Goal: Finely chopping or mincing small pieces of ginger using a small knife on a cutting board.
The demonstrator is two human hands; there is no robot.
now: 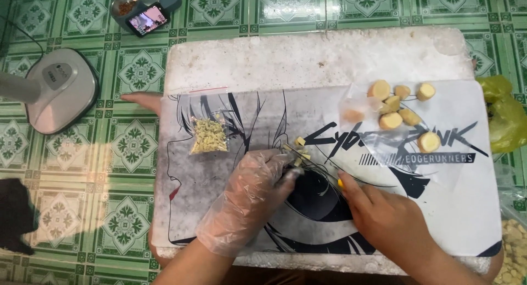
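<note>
The left hand (253,193), in a loose clear plastic glove, presses its fingertips down on small yellow cut pieces (297,151) near the middle of the printed mat (230,208). The bare right hand (384,213) is curled around what seems a thin knife with a yellow handle end (340,183); the blade is hard to make out. The edge works close to the gloved fingertips, so a slip could nick them. Toward the mat's left edge lies a small bag of chopped bits (209,135); at its far right corner sit thicker root chunks (396,106). A fan base (60,90) stands on the tiled floor.

small pale yellow cut pieces (299,148), clustered on printed mat (219,175)
</note>
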